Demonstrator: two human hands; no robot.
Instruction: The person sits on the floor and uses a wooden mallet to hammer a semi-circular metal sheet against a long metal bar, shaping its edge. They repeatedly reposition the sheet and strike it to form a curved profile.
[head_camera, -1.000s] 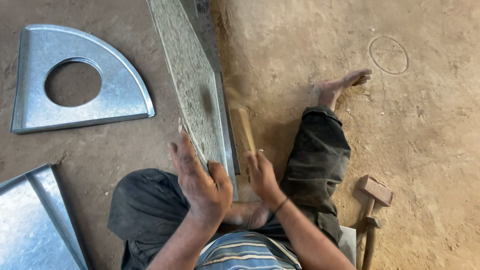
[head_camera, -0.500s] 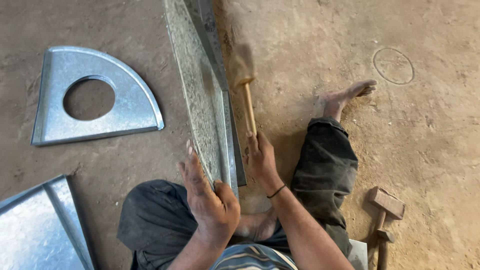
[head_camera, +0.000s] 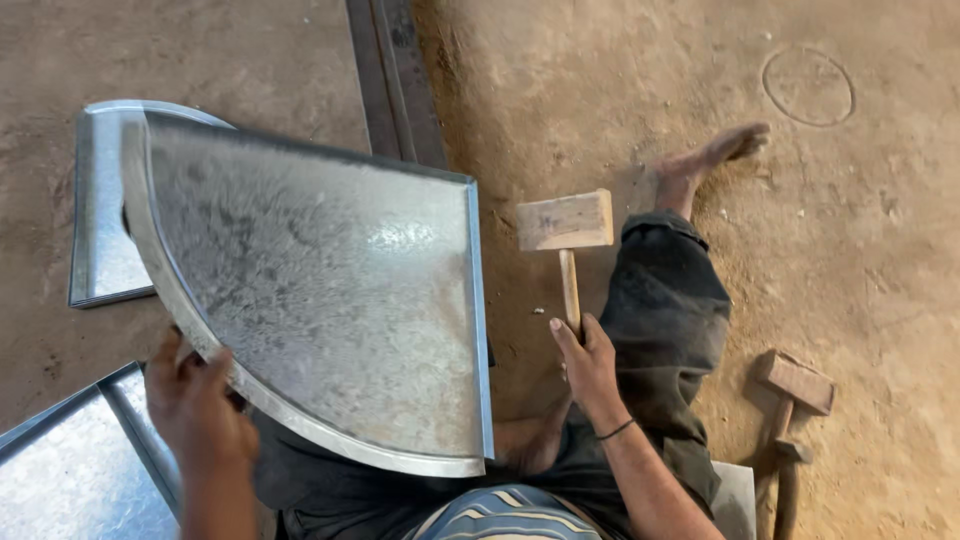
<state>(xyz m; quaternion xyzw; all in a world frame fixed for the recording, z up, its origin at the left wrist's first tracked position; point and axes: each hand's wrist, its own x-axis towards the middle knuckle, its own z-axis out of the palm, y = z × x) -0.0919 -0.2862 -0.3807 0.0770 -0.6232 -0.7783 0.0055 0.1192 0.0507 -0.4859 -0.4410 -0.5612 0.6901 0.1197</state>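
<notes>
Sheet: quarter-round galvanised metal panel (head_camera: 320, 300), the largest thing in view, held up over the person's lap with its face to the camera; spangled grey, a folded lip along its straight right edge and along the curved lower edge.
Relation: the straight lipped edge runs top to bottom and lies just left of the mallet; the right hand is the nearer one to that edge, the left hand is at the curved edge on the far side.
Floor: packed brown earth (head_camera: 860, 230), all around the sheet.
Other sheets: a second curved panel (head_camera: 100, 220) behind the held sheet to its left; a flat ribbed piece (head_camera: 70, 480) below-left of it.
Rail: dark steel strip (head_camera: 395, 80) running away from the sheet's top edge.
Left hand (head_camera: 195, 405): fingers curled around the curved rim, gripping the sheet.
Right hand (head_camera: 588, 362): fist closed on the handle, head raised.
Mallet (head_camera: 566, 222): pale wooden block head, slim handle.
Spare mallet (head_camera: 795, 385): lying on the floor, well right of the sheet.
</notes>
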